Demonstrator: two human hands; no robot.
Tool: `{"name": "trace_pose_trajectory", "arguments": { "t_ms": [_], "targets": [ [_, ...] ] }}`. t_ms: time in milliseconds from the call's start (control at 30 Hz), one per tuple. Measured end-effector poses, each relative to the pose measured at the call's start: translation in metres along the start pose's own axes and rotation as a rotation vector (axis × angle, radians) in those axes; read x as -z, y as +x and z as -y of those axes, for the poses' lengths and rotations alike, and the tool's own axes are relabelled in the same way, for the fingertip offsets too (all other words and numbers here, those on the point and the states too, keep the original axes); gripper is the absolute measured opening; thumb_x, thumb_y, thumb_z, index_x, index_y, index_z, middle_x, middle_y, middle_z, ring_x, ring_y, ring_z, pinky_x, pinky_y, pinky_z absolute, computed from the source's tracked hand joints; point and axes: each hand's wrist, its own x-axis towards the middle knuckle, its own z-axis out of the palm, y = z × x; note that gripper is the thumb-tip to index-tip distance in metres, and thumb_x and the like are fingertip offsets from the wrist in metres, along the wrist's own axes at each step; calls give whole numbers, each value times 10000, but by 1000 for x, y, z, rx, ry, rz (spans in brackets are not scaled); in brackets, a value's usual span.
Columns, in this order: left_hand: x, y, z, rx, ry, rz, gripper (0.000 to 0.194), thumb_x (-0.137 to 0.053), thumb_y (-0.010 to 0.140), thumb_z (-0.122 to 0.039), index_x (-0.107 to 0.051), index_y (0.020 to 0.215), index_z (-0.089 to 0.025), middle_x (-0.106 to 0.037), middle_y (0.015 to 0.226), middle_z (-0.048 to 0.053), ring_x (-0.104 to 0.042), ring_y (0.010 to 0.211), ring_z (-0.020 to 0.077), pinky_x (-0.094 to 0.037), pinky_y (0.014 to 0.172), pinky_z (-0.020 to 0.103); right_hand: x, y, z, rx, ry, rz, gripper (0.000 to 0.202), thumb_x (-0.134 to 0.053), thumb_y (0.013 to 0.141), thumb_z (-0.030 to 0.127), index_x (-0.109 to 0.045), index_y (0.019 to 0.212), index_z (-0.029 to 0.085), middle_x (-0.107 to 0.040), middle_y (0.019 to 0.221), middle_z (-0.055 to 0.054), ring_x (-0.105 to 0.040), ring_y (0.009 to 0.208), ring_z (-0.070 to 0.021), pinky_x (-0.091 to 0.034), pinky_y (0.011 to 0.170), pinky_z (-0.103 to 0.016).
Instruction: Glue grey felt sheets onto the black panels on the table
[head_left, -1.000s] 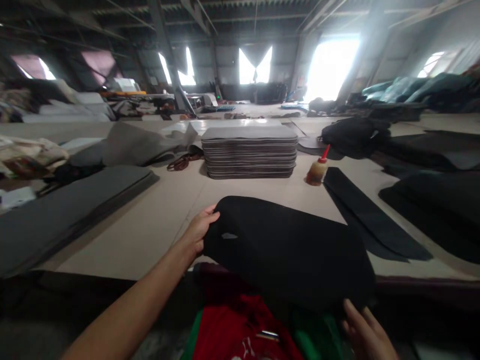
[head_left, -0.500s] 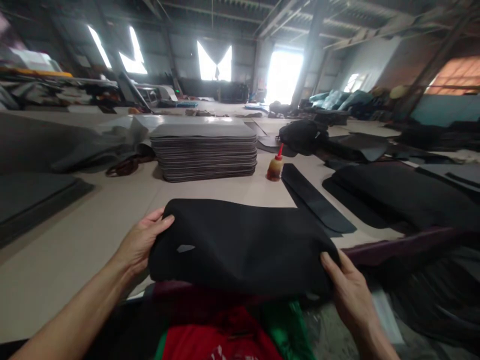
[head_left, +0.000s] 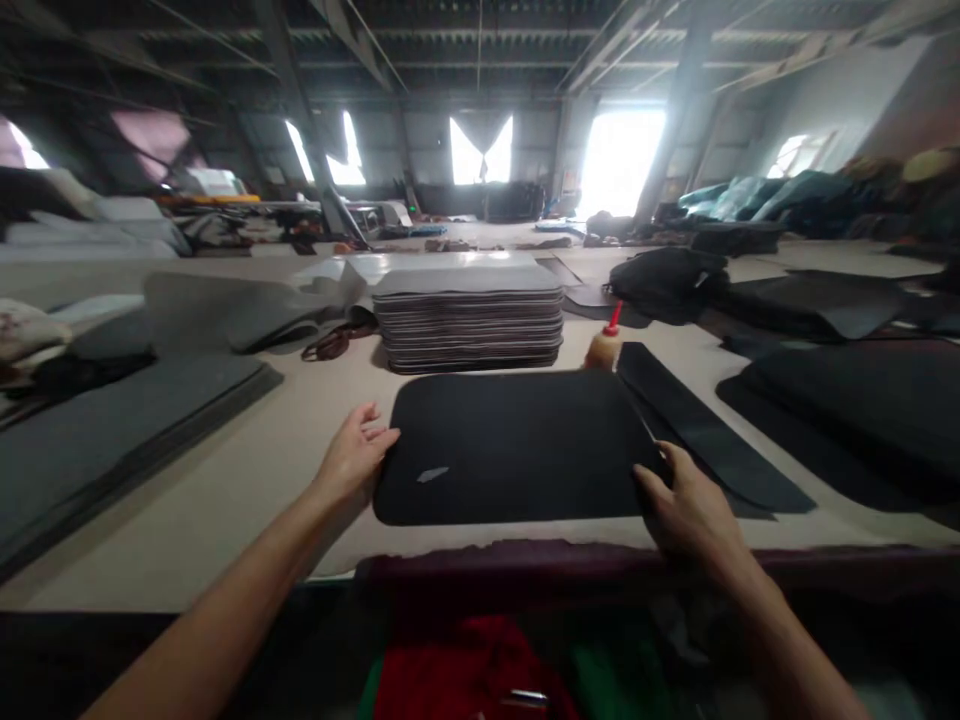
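Presently the black mat (head_left: 517,445) is lying flat on the table (head_left: 247,480), its long axis running left to right across the view. No legible writing is showing; a small pale mark is sitting near its left end. Rounded corners, matte surface. The left hand (head_left: 358,460) is resting open-fingered against its left edge; the right hand (head_left: 690,510) is pinching its right corner.

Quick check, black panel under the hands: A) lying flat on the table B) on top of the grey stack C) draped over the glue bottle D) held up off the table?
A: the black panel lies flat on the table, the left hand and right hand at its near corners.
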Motion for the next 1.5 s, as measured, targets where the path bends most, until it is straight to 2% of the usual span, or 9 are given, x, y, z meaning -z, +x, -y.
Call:
{"name": "trace_pose_trajectory", "arguments": {
  "t_ms": [100,200,433,767,900,1133,1233,1367,1500],
  "targets": [
    [5,-4,19,-107,223,-36,515,-763,704,-226,-630,1201,-192,-513,1310,132,-577,1085,250,-501,892,328,-14,-9,-14,243,-202,-148,544,-473,878,515,-612,1222,117,-593,1221,-204,-541,1136,-387,-443,958,-552],
    [2,-19,18,-201,386,108,225,-706,771,-255,-726,994,-231,-623,1108,78,-582,1033,247,-456,914,334,-15,-14,-20,357,-208,-209,415,-455,904,480,-649,1108,176,-620,1182,-172,-549,1121,-361,-400,1007,-531],
    [-17,-38,9,-236,620,368,131,-733,773,-344,-702,823,-226,-601,865,26,-541,765,191,-364,676,293,-11,-14,-17,305,-177,-120,413,-406,909,494,-703,930,209,-686,1069,-86,-585,996,-311,-461,913,-467],
    [-15,-32,1,-252,618,528,190,-572,855,-341,-573,734,-195,-543,813,29,-503,745,180,-360,694,287,-9,-16,-14,283,-192,-90,374,-416,906,477,-705,898,241,-715,1010,-61,-617,953,-286,-494,855,-429],
    [11,-39,-13,-124,452,568,283,-494,915,-451,-545,813,-193,-589,790,36,-554,714,173,-426,652,259,-9,-16,-15,255,-153,-77,412,-410,879,518,-709,895,236,-715,999,-62,-621,950,-291,-494,831,-435],
    [102,-82,-38,349,250,655,273,-840,656,-353,-636,733,-188,-624,681,28,-566,608,157,-455,561,220,-2,-18,-7,245,-203,-60,354,-446,893,435,-724,911,216,-708,1013,-80,-608,940,-289,-483,805,-420],
    [129,-115,-12,575,326,792,210,-840,668,-317,-700,802,-235,-631,685,-17,-539,604,122,-413,557,180,0,-18,-2,260,-194,-77,290,-494,893,374,-727,903,202,-710,978,-88,-606,929,-279,-478,817,-399],
    [147,-170,62,814,240,879,117,-750,769,-393,-690,837,-318,-652,677,-44,-567,640,139,-421,615,214,-2,-16,-2,290,-157,-118,217,-541,898,308,-723,887,191,-704,926,-84,-614,914,-245,-475,854,-373],
    [160,-213,137,755,360,774,262,-701,750,-487,-630,638,-262,-575,574,-58,-450,556,122,-332,559,211,-1,-16,-2,298,-152,-110,202,-556,903,297,-722,891,183,-701,922,-72,-604,895,-223,-472,840,-347]
  ]
}}
